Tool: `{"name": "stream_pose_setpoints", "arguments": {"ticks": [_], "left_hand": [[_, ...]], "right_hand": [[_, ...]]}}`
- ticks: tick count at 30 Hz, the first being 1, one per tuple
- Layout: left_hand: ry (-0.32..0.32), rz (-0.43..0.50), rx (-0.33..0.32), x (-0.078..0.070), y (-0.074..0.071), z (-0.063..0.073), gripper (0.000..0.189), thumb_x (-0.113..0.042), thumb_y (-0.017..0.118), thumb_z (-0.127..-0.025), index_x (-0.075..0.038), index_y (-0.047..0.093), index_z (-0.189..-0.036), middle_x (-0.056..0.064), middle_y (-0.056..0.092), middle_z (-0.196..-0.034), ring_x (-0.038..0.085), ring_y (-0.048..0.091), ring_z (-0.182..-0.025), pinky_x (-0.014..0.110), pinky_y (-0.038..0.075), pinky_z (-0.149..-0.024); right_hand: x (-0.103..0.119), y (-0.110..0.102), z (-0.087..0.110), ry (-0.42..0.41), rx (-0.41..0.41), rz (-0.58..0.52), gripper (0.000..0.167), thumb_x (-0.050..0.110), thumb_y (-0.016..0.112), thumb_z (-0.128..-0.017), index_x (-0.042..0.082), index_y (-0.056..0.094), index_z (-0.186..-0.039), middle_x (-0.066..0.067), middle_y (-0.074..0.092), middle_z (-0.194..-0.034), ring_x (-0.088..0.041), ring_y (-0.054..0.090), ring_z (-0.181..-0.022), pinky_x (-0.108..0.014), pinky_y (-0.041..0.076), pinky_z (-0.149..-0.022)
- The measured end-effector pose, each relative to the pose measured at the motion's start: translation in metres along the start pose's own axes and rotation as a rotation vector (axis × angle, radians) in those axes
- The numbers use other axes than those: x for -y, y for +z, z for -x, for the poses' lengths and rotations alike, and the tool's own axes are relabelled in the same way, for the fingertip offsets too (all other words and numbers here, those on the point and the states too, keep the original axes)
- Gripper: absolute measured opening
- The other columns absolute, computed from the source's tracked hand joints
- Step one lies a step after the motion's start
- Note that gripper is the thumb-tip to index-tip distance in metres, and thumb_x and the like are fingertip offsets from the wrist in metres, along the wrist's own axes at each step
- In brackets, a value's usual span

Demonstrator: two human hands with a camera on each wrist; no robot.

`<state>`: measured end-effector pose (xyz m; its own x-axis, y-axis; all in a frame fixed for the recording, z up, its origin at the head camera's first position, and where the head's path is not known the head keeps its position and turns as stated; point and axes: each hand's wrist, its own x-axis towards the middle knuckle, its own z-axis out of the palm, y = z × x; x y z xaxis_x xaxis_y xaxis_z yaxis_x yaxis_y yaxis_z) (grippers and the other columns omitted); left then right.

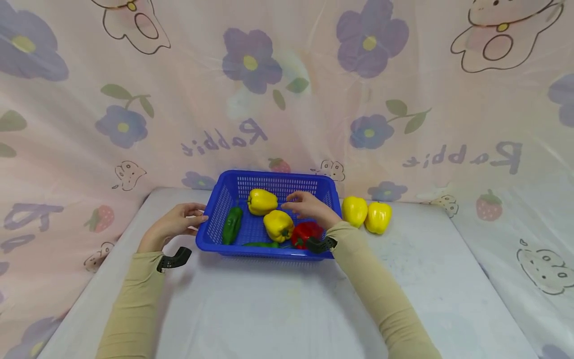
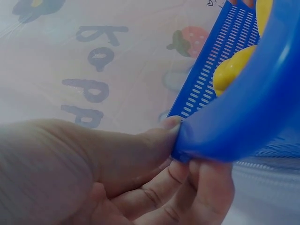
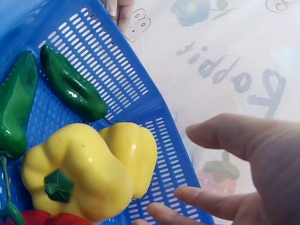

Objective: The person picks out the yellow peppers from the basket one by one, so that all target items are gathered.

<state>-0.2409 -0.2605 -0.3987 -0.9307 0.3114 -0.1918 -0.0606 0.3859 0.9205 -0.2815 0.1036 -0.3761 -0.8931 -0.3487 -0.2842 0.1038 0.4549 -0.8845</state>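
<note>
A blue plastic basket (image 1: 269, 252) stands on the white-covered table. My left hand (image 1: 177, 221) pinches its left rim, thumb above and fingers below in the left wrist view. Over the basket's right part hovers my right hand (image 1: 309, 207), fingers spread and apart from the peppers in the right wrist view. Inside lie a yellow bell pepper (image 1: 262, 202) at the back, another yellow bell pepper (image 1: 279, 226) in the middle and a red bell pepper (image 1: 304, 233), partly covered by the wrist mount. Two long green peppers (image 3: 75, 89) lie at the left and front.
Two more yellow bell peppers (image 1: 355, 211) sit side by side on the table, right of the basket. A patterned cloth (image 1: 287, 114) hangs close behind. Black wrist mounts (image 1: 175, 259) stick out from both sleeves.
</note>
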Motion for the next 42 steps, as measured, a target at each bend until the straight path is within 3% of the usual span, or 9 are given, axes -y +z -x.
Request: {"name": "stream_pose_setpoints", "arguments": {"ticks": [13, 27, 35, 42], "left_hand": [[0.002, -0.007, -0.006, -0.003, -0.001, 0.000, 0.051, -0.013, 0.057, -0.097, 0.012, 0.037, -0.137, 0.020, 0.052, -0.108, 0.023, 0.063, -0.086, 0.035, 0.056, -0.075], [-0.015, -0.026, -0.017, 0.000, 0.000, -0.001, 0.050, -0.014, 0.056, -0.098, 0.011, 0.036, -0.137, 0.019, 0.051, -0.106, 0.023, 0.062, -0.085, 0.036, 0.056, -0.074], [-0.019, -0.015, -0.008, -0.005, 0.001, 0.001, 0.049, -0.012, 0.056, -0.098, 0.012, 0.036, -0.137, 0.019, 0.053, -0.106, 0.024, 0.062, -0.086, 0.035, 0.056, -0.074], [-0.026, -0.027, -0.008, -0.007, 0.002, 0.001, 0.050, -0.013, 0.055, -0.098, 0.012, 0.036, -0.137, 0.020, 0.053, -0.107, 0.023, 0.062, -0.086, 0.035, 0.056, -0.074]], "right_hand": [[0.007, 0.005, -0.004, 0.017, 0.010, 0.155, 0.063, 0.035, 0.070, -0.087, 0.002, 0.047, -0.136, -0.014, 0.051, -0.130, -0.037, 0.053, -0.114, -0.044, 0.047, -0.094], [-0.005, 0.013, -0.017, 0.049, 0.056, 0.269, 0.072, 0.042, 0.072, -0.082, 0.004, 0.046, -0.138, -0.014, 0.050, -0.131, -0.036, 0.050, -0.113, -0.045, 0.043, -0.096], [-0.006, 0.015, -0.022, 0.060, 0.095, 0.335, 0.077, 0.046, 0.075, -0.079, 0.005, 0.047, -0.137, -0.011, 0.052, -0.127, -0.027, 0.051, -0.104, -0.041, 0.044, -0.093], [-0.006, 0.018, -0.022, 0.021, 0.110, 0.395, 0.084, 0.045, 0.077, -0.077, 0.004, 0.040, -0.141, -0.013, 0.049, -0.132, -0.027, 0.048, -0.109, -0.043, 0.041, -0.099]]}}
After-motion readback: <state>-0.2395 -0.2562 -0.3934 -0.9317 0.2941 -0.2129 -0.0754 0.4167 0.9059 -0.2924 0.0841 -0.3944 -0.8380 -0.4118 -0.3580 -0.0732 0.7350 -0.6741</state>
